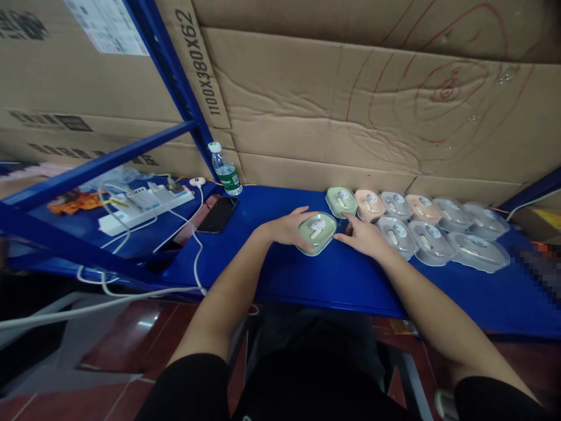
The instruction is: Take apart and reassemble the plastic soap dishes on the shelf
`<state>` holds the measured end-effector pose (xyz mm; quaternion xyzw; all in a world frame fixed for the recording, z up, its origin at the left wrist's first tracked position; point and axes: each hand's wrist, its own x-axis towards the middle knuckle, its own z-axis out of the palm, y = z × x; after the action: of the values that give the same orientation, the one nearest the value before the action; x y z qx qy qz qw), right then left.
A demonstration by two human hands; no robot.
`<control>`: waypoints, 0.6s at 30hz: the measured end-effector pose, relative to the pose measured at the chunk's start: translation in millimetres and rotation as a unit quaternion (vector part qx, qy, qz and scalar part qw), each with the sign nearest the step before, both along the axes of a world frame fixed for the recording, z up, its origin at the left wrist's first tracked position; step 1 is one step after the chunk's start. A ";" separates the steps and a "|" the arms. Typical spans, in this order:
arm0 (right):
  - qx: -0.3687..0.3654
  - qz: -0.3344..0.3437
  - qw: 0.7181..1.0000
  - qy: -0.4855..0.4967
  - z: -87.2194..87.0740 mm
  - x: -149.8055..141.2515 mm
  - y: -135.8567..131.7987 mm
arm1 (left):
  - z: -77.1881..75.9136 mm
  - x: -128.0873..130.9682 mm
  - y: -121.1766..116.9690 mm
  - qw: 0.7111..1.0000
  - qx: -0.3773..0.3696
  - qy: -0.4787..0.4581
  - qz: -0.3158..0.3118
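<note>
A light-green lidded plastic container [323,238] with a round label and a pale tab on its lid sits on the blue tabletop, in front of me. My left hand [289,228] grips its left side, thumb at the near edge and fingers round the far side. To the right of it, my right hand [364,237] has its fingers apart; the thumb is close to the container's right edge, and whether it touches I cannot tell. The index finger points toward another green container [342,202] in the back row. Beside it stands a peach container [370,204].
Grey containers [432,241] and another peach container [423,209] stand in two rows at the right. A water bottle [227,172] and a phone [218,214] are at the back left. A power strip [146,210] with white cables lies further left. Cardboard [298,88] walls the back.
</note>
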<state>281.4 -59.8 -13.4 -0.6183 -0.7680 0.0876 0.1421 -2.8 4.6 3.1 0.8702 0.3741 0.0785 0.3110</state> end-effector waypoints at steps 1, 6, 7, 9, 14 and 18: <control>0.000 0.003 1.000 0.000 -0.2 -0.1 -0.1 | -0.1 -1.1 0.8 1.000 -0.003 0.001 -0.009; 0.011 0.000 1.000 0.015 3.8 1.9 -1.4 | 4.4 -5.6 3.1 0.999 0.036 0.000 0.022; 0.017 -0.002 1.000 0.021 5.6 3.4 -1.7 | 5.4 -6.7 3.7 0.998 0.047 0.007 0.047; 0.035 -0.005 0.999 0.034 10.4 7.1 -2.5 | 5.6 -8.6 5.8 0.991 0.064 0.029 0.117; 0.096 -0.029 0.993 0.059 26.0 19.2 -6.9 | -8.0 -1.4 13.4 0.961 0.094 0.037 0.259; 0.132 -0.054 0.987 0.072 35.6 32.4 -8.4 | -23.6 16.5 18.6 0.952 0.095 -0.033 0.290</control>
<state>313.9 -68.3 22.2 -0.6264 -0.7264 0.0218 0.2819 13.6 23.1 -20.5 0.7469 0.5902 0.2291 0.2033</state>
